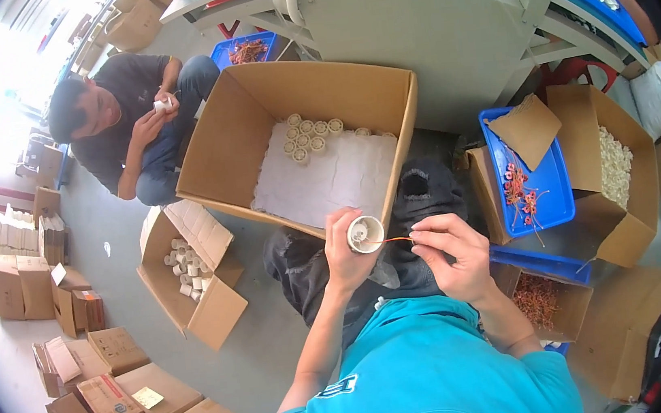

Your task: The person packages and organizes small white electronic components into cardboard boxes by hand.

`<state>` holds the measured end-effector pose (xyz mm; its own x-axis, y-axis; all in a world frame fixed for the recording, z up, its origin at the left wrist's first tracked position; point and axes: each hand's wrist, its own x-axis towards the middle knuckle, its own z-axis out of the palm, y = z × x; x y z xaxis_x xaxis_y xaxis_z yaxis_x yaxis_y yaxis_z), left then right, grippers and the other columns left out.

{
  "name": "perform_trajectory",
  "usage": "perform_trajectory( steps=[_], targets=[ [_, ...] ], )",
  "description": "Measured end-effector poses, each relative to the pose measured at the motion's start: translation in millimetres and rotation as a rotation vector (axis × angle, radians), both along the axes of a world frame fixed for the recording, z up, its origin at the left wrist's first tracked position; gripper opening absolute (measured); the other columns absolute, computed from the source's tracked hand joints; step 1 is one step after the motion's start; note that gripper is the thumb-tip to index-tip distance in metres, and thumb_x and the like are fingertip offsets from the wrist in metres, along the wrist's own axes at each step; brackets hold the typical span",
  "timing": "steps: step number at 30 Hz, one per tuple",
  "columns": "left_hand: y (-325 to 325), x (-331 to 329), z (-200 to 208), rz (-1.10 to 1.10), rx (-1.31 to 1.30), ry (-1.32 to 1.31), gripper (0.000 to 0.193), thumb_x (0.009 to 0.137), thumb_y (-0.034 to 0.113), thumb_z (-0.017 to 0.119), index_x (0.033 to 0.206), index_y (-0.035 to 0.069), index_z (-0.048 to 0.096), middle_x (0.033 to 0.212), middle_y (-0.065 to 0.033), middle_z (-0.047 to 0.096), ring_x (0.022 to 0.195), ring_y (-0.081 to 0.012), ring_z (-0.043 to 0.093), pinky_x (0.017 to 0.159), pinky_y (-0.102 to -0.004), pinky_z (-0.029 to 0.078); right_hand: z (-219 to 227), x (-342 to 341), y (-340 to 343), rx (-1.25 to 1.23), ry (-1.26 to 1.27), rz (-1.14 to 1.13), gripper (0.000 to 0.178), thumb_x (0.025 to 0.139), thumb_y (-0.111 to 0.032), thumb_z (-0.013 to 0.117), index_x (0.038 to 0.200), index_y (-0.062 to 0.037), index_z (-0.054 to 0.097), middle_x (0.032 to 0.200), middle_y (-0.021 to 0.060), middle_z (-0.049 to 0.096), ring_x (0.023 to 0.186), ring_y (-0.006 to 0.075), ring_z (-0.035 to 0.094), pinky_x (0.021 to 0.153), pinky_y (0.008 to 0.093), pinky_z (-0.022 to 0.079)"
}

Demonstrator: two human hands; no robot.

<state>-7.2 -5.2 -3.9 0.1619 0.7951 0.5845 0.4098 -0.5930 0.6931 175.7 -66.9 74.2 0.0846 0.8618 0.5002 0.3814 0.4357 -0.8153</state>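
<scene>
My left hand (343, 252) is wrapped round a white cup-shaped plastic housing (365, 233), its open end turned up toward me. A thin orange-red wire (393, 239) runs out of the housing to my right hand (455, 256), whose thumb and forefinger pinch its free end. What sits inside the cup is too small to make out well. Just beyond my hands stands a large open carton (225, 141). Several similar round white housings (304, 139) stand grouped on a white sheet (319, 182) inside it.
To the right, a blue tray (547, 196) carries red wired parts (521, 193); a carton of small pale pieces (617, 174) stands beyond. Near my right elbow is a box of reddish parts (537, 301). At left, a carton holds white cylinders (187, 265); a seated co-worker (125, 120) handles a white piece.
</scene>
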Motion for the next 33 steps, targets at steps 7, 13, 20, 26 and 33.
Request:
perform_trajectory(
  steps=[7, 13, 20, 26, 33],
  targets=[
    [-1, 0, 1, -0.019, -0.006, -0.008, 0.063, 0.059, -0.004, 0.083, 0.114, 0.002, 0.054, 0.106, -0.0169, 0.058, 0.094, -0.0331, 0.061, 0.079, -0.0376, 0.051, -3, -6, 2, -0.041, -0.039, 0.011, 0.024, 0.07, 0.009, 0.076, 0.092, 0.0008, 0.072, 0.095, 0.0128, 0.069, 0.085, 0.0249, 0.068, 0.072, 0.0313, 0.056],
    [-4, 3, 0, -0.056, -0.048, -0.005, 0.059, 0.058, -0.002, 0.082, 0.11, 0.003, 0.055, 0.103, -0.0151, 0.059, 0.094, -0.0331, 0.059, 0.08, -0.0396, 0.048, -4, -10, 6, -0.053, -0.057, 0.01, 0.023, 0.07, 0.008, 0.076, 0.092, 0.0007, 0.072, 0.095, 0.0118, 0.069, 0.083, 0.0257, 0.068, 0.072, 0.0319, 0.055],
    [1, 12, 12, -0.153, 0.016, 0.155, 0.054, 0.055, 0.01, 0.082, 0.103, 0.006, 0.058, 0.095, -0.0098, 0.062, 0.093, -0.0293, 0.061, 0.084, -0.0406, 0.041, -16, -13, 17, 0.011, -0.233, 0.104, 0.027, 0.065, 0.003, 0.071, 0.091, -0.0052, 0.073, 0.096, 0.0029, 0.071, 0.073, 0.0215, 0.058, 0.065, 0.0316, 0.052],
    [-6, 19, 14, -0.209, -0.087, 0.118, 0.051, 0.057, 0.003, 0.079, 0.103, 0.006, 0.057, 0.095, -0.0114, 0.063, 0.083, -0.0302, 0.065, 0.07, -0.0381, 0.05, -14, -11, 20, -0.09, -0.334, 0.167, 0.019, 0.07, -0.002, 0.066, 0.087, -0.0075, 0.072, 0.094, 0.0027, 0.071, 0.07, 0.0233, 0.059, 0.064, 0.0331, 0.052],
    [-10, 21, 13, -0.246, -0.13, 0.01, 0.051, 0.058, -0.003, 0.077, 0.104, 0.005, 0.057, 0.095, -0.0136, 0.062, 0.08, -0.0322, 0.066, 0.063, -0.0379, 0.055, -11, -10, 13, -0.12, -0.342, 0.134, 0.017, 0.072, -0.004, 0.067, 0.088, -0.0072, 0.071, 0.093, 0.0036, 0.07, 0.071, 0.0243, 0.061, 0.065, 0.0336, 0.052]
  ],
)
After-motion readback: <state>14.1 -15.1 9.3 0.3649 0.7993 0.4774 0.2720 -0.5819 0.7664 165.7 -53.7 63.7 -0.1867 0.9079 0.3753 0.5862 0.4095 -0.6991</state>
